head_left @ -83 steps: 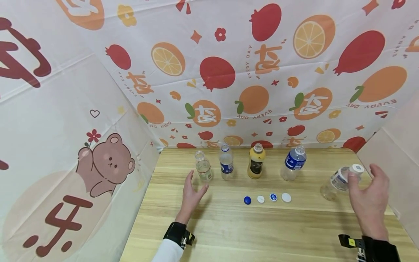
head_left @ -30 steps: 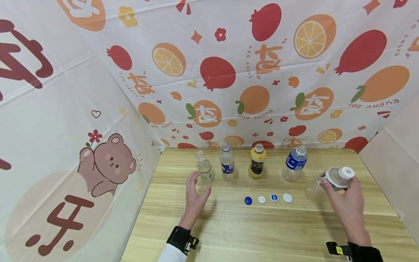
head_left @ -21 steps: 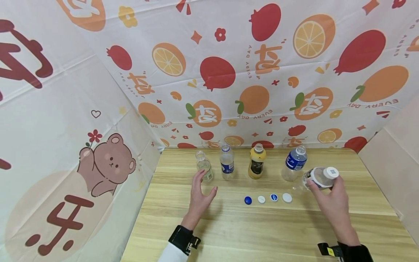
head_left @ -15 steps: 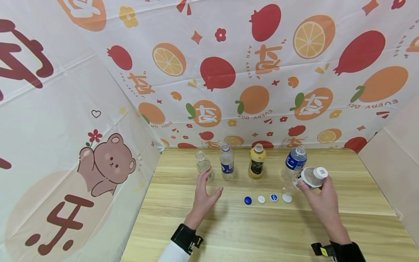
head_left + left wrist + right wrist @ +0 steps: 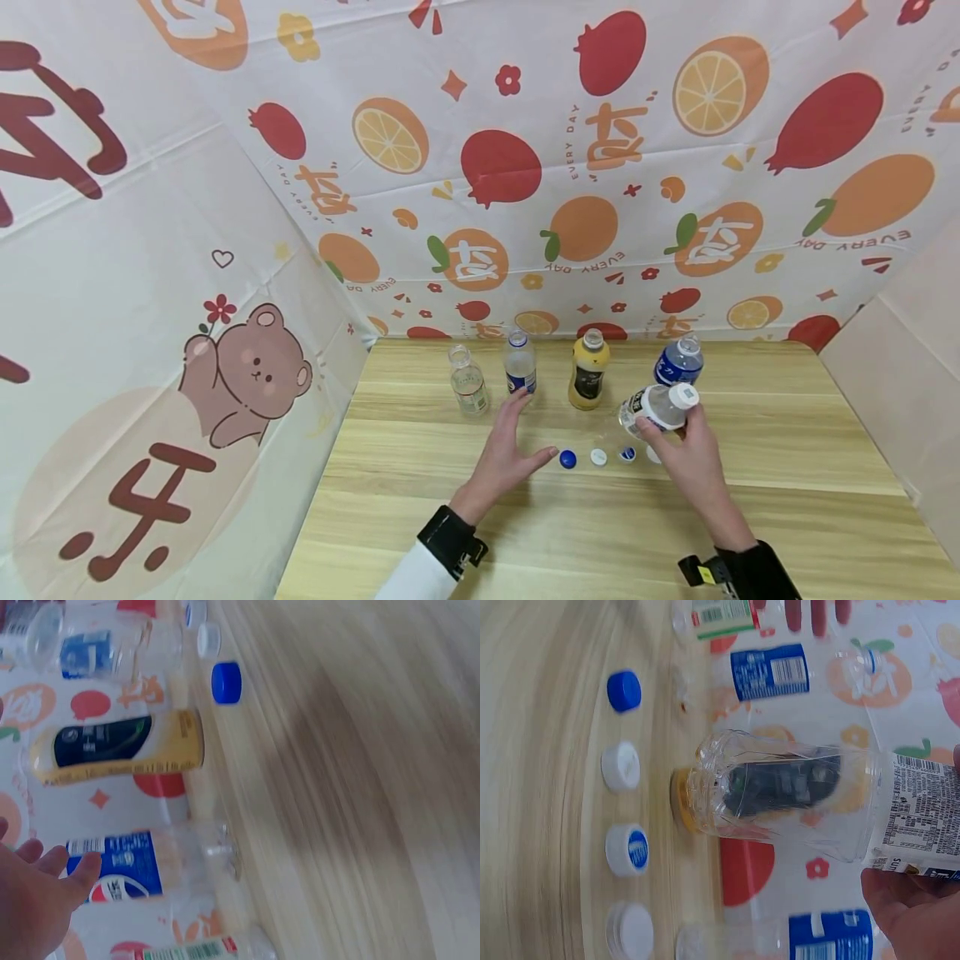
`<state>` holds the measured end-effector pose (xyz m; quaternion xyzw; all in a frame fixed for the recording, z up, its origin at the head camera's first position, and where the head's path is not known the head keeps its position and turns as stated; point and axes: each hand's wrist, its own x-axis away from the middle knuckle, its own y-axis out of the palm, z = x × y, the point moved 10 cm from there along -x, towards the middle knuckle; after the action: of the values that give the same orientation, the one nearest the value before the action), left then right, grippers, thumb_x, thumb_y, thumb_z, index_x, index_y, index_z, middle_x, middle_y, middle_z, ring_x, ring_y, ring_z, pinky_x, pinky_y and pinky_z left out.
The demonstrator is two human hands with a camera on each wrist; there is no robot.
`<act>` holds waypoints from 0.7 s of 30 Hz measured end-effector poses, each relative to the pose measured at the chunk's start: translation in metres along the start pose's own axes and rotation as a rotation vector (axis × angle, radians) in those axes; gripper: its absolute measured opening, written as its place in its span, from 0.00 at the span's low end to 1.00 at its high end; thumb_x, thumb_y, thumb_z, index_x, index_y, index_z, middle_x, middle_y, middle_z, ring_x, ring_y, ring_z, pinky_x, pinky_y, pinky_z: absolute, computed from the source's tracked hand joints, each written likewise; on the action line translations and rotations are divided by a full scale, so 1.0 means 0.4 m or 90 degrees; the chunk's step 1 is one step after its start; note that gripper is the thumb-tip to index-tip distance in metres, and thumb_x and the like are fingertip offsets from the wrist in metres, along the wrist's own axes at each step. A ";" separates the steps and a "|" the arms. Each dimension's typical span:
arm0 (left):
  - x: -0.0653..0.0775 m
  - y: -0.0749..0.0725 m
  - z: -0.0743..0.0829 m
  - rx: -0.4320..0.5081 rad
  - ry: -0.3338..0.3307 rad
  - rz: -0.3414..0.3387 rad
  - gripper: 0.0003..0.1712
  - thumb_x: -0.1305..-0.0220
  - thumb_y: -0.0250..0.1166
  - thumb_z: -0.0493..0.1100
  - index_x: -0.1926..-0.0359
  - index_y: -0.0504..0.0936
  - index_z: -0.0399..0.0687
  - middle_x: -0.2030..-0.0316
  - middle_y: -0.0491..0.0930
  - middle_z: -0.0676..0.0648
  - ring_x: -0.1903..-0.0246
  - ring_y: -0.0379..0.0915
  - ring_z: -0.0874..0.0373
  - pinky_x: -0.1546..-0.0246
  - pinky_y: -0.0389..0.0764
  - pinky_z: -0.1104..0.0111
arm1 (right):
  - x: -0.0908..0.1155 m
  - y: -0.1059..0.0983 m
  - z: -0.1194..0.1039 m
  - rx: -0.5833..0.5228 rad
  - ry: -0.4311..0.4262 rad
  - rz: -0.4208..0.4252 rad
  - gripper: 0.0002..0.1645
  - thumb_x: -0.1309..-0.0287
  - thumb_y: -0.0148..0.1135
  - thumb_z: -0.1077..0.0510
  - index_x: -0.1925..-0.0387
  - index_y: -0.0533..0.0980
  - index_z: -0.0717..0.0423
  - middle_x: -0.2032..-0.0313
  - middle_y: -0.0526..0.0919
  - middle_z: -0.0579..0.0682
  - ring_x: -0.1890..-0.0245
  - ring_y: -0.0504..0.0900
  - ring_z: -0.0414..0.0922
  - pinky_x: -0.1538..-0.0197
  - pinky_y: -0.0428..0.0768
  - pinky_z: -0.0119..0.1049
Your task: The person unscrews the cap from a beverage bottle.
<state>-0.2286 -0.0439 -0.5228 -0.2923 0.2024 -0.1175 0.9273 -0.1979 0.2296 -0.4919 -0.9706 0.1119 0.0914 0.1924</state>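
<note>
My right hand (image 5: 693, 467) grips a clear plastic bottle (image 5: 651, 410) that has a white cap (image 5: 683, 396) and a white label. It is tilted over the row of caps, base toward the left; in the right wrist view the clear bottle (image 5: 802, 799) overlaps the yellow one. My left hand (image 5: 498, 468) holds nothing, thumb and fingers spread, in front of an uncapped bottle with a blue label (image 5: 521, 362). Its thumb tip is close to a blue cap (image 5: 567, 459). A white cap (image 5: 597, 457), a blue-and-white cap (image 5: 627, 453) and a partly hidden white cap (image 5: 653, 454) continue the row.
Along the table's back stand a small clear bottle (image 5: 469, 387), a yellow drink bottle (image 5: 588, 371) and another blue-labelled bottle (image 5: 678, 362), all uncapped. The wooden table (image 5: 585, 533) meets a fruit-print cloth (image 5: 555, 92) behind and a bear-print cloth (image 5: 255, 358) at left.
My right hand has taken hold of the white-capped bottle and carried it left from the table's right side. My left hand has moved right, from the small clear bottle toward the blue cap.
</note>
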 end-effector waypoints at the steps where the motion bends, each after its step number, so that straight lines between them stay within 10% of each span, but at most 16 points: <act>1: 0.000 0.009 0.005 -0.002 0.003 -0.007 0.53 0.43 0.80 0.48 0.24 0.61 0.40 0.22 0.56 0.40 0.24 0.55 0.43 0.27 0.64 0.50 | 0.000 0.009 -0.001 -0.004 0.001 -0.005 0.40 0.35 0.70 0.62 0.30 0.59 0.68 0.40 0.75 0.66 0.48 0.70 0.23 0.45 0.67 0.12; 8: 0.000 0.059 0.042 -0.035 0.036 -0.031 0.55 0.44 0.81 0.49 0.23 0.59 0.41 0.22 0.56 0.40 0.24 0.55 0.43 0.27 0.64 0.51 | 0.006 0.079 -0.012 -0.018 0.009 -0.049 0.39 0.34 0.69 0.60 0.31 0.59 0.68 0.40 0.76 0.66 0.48 0.71 0.24 0.44 0.68 0.13; 16: -0.018 0.100 0.061 -0.051 0.051 -0.048 0.57 0.46 0.81 0.50 0.23 0.59 0.38 0.23 0.57 0.38 0.24 0.56 0.44 0.27 0.65 0.52 | 0.011 0.148 -0.058 -0.040 -0.022 -0.070 0.38 0.36 0.71 0.62 0.32 0.63 0.69 0.42 0.78 0.65 0.44 0.79 0.55 0.44 0.75 0.22; 21: -0.025 0.106 0.062 -0.062 0.045 -0.045 0.58 0.47 0.82 0.48 0.23 0.58 0.38 0.22 0.57 0.39 0.24 0.56 0.44 0.27 0.65 0.53 | 0.012 0.178 -0.068 -0.039 -0.014 -0.087 0.39 0.37 0.72 0.60 0.32 0.63 0.69 0.42 0.79 0.64 0.43 0.79 0.57 0.42 0.77 0.32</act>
<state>-0.2221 0.0058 -0.5261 -0.3398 0.2300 -0.1508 0.8994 -0.2075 0.1538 -0.4935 -0.9804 0.0403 0.0918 0.1697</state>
